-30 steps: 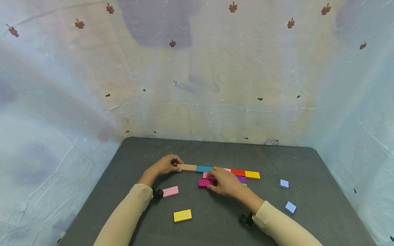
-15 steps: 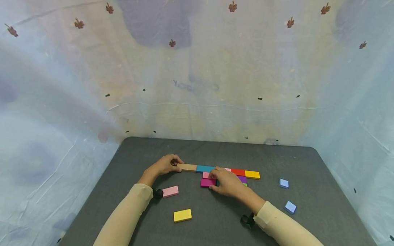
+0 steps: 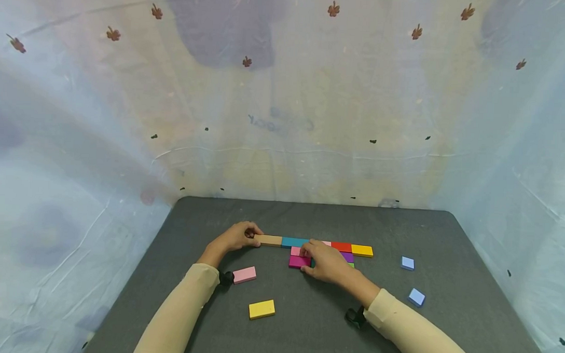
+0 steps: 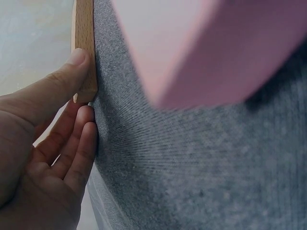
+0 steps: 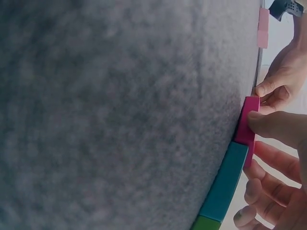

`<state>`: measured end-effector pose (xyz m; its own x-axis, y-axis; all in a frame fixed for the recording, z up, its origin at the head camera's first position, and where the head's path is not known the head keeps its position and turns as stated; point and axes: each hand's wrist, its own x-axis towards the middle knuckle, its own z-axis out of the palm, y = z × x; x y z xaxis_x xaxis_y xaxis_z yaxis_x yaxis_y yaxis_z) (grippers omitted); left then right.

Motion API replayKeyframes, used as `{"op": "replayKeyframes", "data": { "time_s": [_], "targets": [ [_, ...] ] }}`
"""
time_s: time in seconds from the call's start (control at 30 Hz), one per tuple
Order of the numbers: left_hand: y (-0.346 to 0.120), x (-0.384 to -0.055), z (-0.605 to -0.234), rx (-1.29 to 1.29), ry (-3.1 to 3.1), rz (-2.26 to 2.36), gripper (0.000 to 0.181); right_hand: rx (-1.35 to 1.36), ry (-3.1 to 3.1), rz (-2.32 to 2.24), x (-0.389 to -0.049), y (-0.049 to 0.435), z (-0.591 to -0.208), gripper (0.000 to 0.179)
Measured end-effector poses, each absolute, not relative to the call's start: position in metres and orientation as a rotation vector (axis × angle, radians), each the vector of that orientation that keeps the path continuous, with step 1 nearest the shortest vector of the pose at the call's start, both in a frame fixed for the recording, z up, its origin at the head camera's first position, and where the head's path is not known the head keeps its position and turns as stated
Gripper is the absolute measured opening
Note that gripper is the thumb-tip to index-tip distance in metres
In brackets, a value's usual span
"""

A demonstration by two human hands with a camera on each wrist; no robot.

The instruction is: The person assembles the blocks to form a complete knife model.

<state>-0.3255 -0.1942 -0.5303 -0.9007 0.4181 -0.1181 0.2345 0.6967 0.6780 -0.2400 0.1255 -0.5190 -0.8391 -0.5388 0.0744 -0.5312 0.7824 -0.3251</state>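
Observation:
Several flat rectangular blocks lie in touching rows on the dark table. My left hand [image 3: 236, 236] pinches the left end of the tan wooden block [image 3: 269, 240], its thumb on the near side in the left wrist view. A blue block [image 3: 294, 242] adjoins it in the back row, then red [image 3: 341, 247] and orange-yellow [image 3: 362, 251] blocks farther right. My right hand [image 3: 325, 261] pinches the magenta block [image 3: 300, 262] in the front row. In the right wrist view, a teal block [image 5: 224, 179] touches the magenta one, followed by a green block [image 5: 207, 224]. The right hand partly covers the middle rows.
A loose pink block [image 3: 245, 275] lies by the left wrist, and a yellow block [image 3: 262, 309] nearer the front. Two light-blue blocks [image 3: 407, 263] sit apart at the right. Plastic sheeting [image 3: 284, 119] surrounds the grey table [image 3: 315, 323] at the back and sides.
The magenta block has slid slightly right and back, up to the teal block, with my right hand shifting slightly right. My left hand has stayed in place on the tan wooden block.

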Motion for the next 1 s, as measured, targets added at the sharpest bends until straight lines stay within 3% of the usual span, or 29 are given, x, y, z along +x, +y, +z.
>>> {"op": "replayKeyframes", "data": {
  "time_s": [1.0],
  "targets": [
    [-0.1941,-0.3274,-0.5323,0.523,2.652,0.991,0.024,-0.906,2.985,-0.487,-0.2354,0.1234,-0.5153,0.029]
  ]
}}
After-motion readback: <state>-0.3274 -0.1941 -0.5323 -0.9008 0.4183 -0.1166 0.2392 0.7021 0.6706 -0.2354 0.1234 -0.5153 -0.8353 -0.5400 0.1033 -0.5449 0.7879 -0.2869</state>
